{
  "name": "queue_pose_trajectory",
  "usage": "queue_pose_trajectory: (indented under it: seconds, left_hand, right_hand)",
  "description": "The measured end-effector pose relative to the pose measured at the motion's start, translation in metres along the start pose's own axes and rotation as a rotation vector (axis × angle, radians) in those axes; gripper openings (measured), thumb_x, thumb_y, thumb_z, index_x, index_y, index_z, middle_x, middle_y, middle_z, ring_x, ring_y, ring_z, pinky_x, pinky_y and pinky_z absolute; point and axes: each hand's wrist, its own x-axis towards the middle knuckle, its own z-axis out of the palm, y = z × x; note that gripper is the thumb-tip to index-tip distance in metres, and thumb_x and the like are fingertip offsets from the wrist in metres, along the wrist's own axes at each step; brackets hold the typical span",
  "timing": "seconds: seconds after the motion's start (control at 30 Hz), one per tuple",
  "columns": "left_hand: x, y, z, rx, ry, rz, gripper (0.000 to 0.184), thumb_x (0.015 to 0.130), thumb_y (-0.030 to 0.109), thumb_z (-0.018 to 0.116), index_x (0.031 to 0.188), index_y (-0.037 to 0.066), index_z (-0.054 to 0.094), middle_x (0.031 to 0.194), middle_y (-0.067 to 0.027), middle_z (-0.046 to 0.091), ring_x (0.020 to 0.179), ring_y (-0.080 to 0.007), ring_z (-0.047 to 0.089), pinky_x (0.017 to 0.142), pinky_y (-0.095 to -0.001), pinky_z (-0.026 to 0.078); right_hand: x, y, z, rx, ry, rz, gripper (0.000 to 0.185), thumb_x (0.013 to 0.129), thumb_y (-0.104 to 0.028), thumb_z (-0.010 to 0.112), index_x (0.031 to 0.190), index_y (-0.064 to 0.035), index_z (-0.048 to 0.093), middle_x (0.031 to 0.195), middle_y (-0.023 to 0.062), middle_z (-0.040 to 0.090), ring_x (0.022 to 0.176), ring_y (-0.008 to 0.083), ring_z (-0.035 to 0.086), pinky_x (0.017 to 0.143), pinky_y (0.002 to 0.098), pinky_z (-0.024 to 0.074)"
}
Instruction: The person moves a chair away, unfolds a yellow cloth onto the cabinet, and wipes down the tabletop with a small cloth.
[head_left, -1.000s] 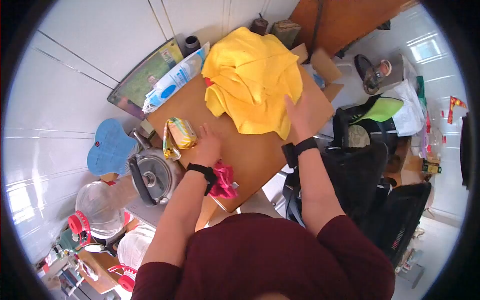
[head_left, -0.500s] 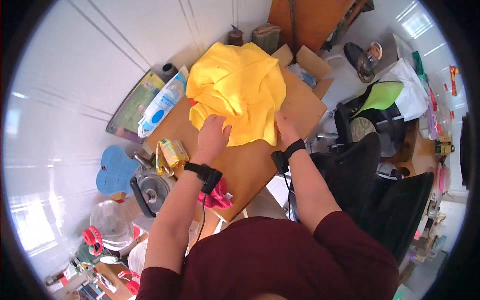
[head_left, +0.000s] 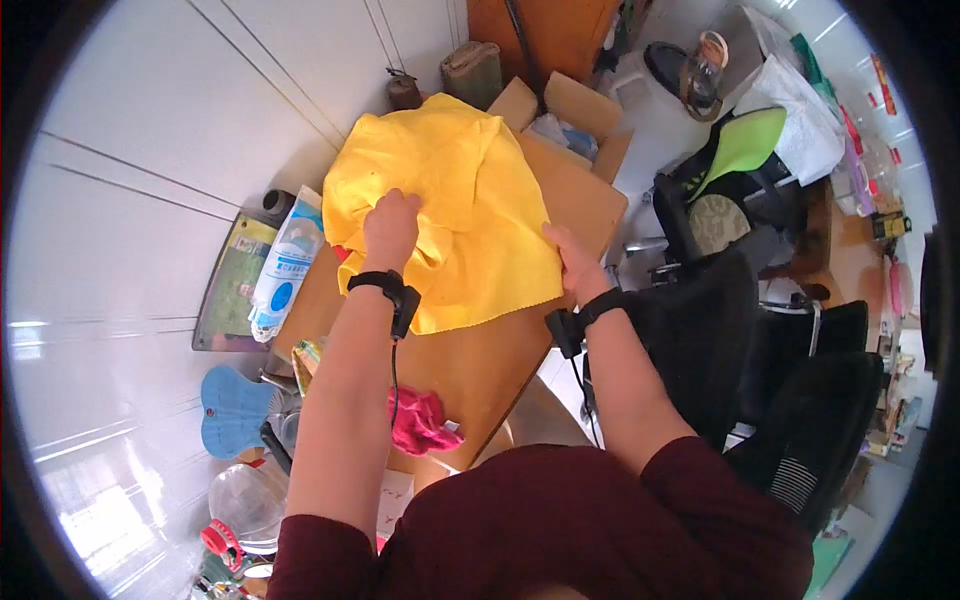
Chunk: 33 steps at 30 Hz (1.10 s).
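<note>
A large yellow cloth (head_left: 470,190) lies rumpled over the brown wooden table (head_left: 470,370). My left hand (head_left: 392,232) is on the cloth's left part, its fingers closed on a fold. At the cloth's right edge, my right hand (head_left: 575,262) pinches the border between thumb and fingers. A bit of something red shows under the cloth's left side. Nearer my body, a crumpled pink cloth (head_left: 422,424) rests by the table's front edge. My left forearm partly hides a yellow-patterned packet (head_left: 305,362).
Along the wall stand a blue-and-white package (head_left: 290,262), a framed picture (head_left: 235,285) and a brown jar (head_left: 403,90). An open cardboard box (head_left: 580,105) is at the table's back right. Black chairs (head_left: 690,340) stand to the right, a kettle and plastic bottle (head_left: 245,503) to the left.
My left hand has moved from beside the packet up onto the yellow cloth and closed on it. The cloth's near edge is spread wider. The camera view has turned.
</note>
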Motion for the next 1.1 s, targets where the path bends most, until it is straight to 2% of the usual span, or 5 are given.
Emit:
queue_pose_trajectory:
  seconds: [0.3, 0.53, 0.7, 0.9, 1.1]
  left_hand:
    - [0.039, 0.010, -0.092, -0.700, 0.222, -0.030, 0.022, 0.088, 0.023, 0.047, 0.089, 0.001, 0.050, 0.085, -0.0237, 0.057, 0.085, -0.0415, 0.055, 0.069, -0.0454, 0.044]
    - [0.004, 0.099, -0.092, -0.485, 0.166, 0.331, 0.017, 0.085, 0.014, 0.045, 0.095, 0.007, 0.056, 0.086, -0.0152, 0.061, 0.087, -0.0325, 0.059, 0.074, -0.0436, 0.047]
    - [-0.056, 0.137, -0.063, -0.647, 0.165, 0.196, 0.021, 0.080, 0.015, 0.054, 0.099, 0.007, 0.055, 0.091, -0.0150, 0.058, 0.087, -0.0341, 0.057, 0.075, -0.0405, 0.047]
    - [-0.063, 0.081, -0.044, -0.393, -0.053, 0.065, 0.024, 0.080, 0.018, 0.056, 0.102, 0.008, 0.058, 0.094, -0.0135, 0.059, 0.089, -0.0336, 0.058, 0.075, -0.0415, 0.048]
    - [-0.045, -0.018, -0.071, -0.189, 0.137, 0.059, 0.015, 0.081, 0.019, 0.053, 0.093, 0.012, 0.059, 0.081, -0.0121, 0.064, 0.079, -0.0323, 0.062, 0.068, -0.0435, 0.048]
  right_hand:
    - [-0.034, -0.064, 0.058, -0.055, -0.213, -0.270, 0.030, 0.085, -0.015, 0.060, 0.113, -0.0056, 0.052, 0.109, 0.0076, 0.057, 0.099, 0.0200, 0.057, 0.084, 0.0338, 0.0491]
    - [-0.040, -0.072, 0.104, 0.055, -0.238, 0.039, 0.031, 0.087, -0.024, 0.059, 0.111, -0.0050, 0.055, 0.104, 0.0062, 0.061, 0.097, 0.0206, 0.059, 0.083, 0.0337, 0.0490]
    - [-0.010, -0.053, 0.081, 0.044, -0.026, -0.217, 0.028, 0.084, -0.014, 0.062, 0.108, -0.0021, 0.055, 0.100, 0.0075, 0.061, 0.089, 0.0232, 0.060, 0.076, 0.0359, 0.0506]
    - [-0.026, -0.080, 0.091, 0.069, -0.030, -0.265, 0.031, 0.083, -0.011, 0.061, 0.111, -0.0001, 0.053, 0.107, 0.0110, 0.059, 0.094, 0.0252, 0.060, 0.080, 0.0386, 0.0506]
    - [-0.029, -0.098, 0.100, 0.103, -0.022, -0.231, 0.031, 0.087, -0.015, 0.057, 0.113, 0.0003, 0.052, 0.114, 0.0105, 0.057, 0.103, 0.0246, 0.057, 0.089, 0.0389, 0.0485]
